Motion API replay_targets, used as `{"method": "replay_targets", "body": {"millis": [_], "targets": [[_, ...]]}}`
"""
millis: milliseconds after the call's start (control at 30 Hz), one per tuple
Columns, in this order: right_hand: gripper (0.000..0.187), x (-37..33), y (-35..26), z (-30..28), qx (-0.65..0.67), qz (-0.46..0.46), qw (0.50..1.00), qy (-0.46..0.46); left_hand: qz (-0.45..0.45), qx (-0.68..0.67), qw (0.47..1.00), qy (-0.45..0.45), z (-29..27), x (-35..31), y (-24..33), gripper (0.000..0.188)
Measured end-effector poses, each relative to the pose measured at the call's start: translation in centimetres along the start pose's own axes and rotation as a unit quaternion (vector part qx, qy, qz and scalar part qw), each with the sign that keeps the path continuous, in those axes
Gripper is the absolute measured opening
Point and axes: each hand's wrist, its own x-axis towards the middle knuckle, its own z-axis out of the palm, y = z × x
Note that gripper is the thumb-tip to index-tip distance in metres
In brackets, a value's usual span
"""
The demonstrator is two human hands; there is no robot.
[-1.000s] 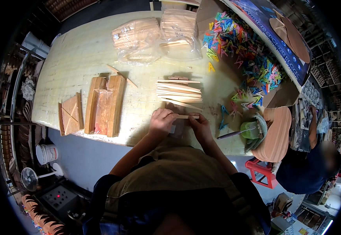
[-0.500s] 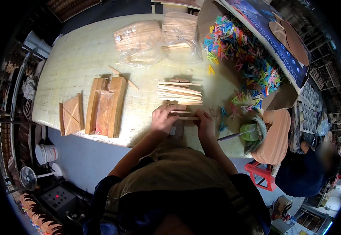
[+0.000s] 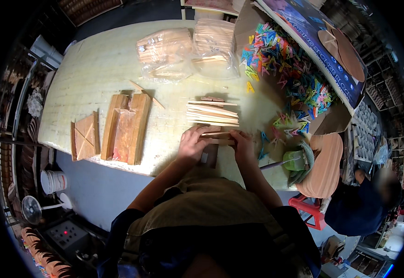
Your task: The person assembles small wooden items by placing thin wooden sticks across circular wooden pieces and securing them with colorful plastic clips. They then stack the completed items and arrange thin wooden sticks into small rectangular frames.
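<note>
My left hand (image 3: 192,142) and my right hand (image 3: 243,144) are both closed on the ends of thin pale wood strips (image 3: 219,135), which lie crosswise between them near the front of the table. A dark narrow board (image 3: 210,159) runs beneath the strips, toward my body. Just beyond my fingers, a row of similar loose strips (image 3: 212,114) lies side by side across the same support. The fingertips partly cover the ends of the held strips, so their exact number is hard to tell.
A wooden trough (image 3: 139,129) and a smaller wooden piece (image 3: 85,137) stand left. Bagged strips (image 3: 165,45) lie at the back. Rightward are a box of colourful clips (image 3: 299,65), a green pot (image 3: 294,161) with a brush handle, stacked wood pieces (image 3: 322,162) and a seated person (image 3: 357,204).
My right fingers have shifted slightly on the strip ends, and the strips between my hands are tilted a little differently. The left hand stays nearly in place.
</note>
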Motion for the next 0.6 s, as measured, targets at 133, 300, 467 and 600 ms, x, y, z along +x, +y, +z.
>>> {"method": "replay_targets", "body": {"millis": [133,300,467,600], "targets": [[0.013,-0.9,-0.5,0.4,0.020,0.017,1.000,0.007,0.000,-0.011,1.000,-0.007,0.3,-0.4,-0.4,0.017],[0.017,-1.0,-0.2,-0.1,0.005,0.032,0.999,0.019,0.007,-0.001,1.000,0.001,0.1,-0.1,-0.2,0.017],[0.018,-0.7,0.3,-0.8,0.002,0.058,0.998,-0.009,-0.012,-0.018,1.000,-0.018,0.9,-1.2,-1.0,0.018],[0.019,-0.4,-0.2,0.2,0.020,0.047,0.998,0.027,-0.014,0.006,1.000,-0.012,1.0,-1.0,-0.9,0.020]]}}
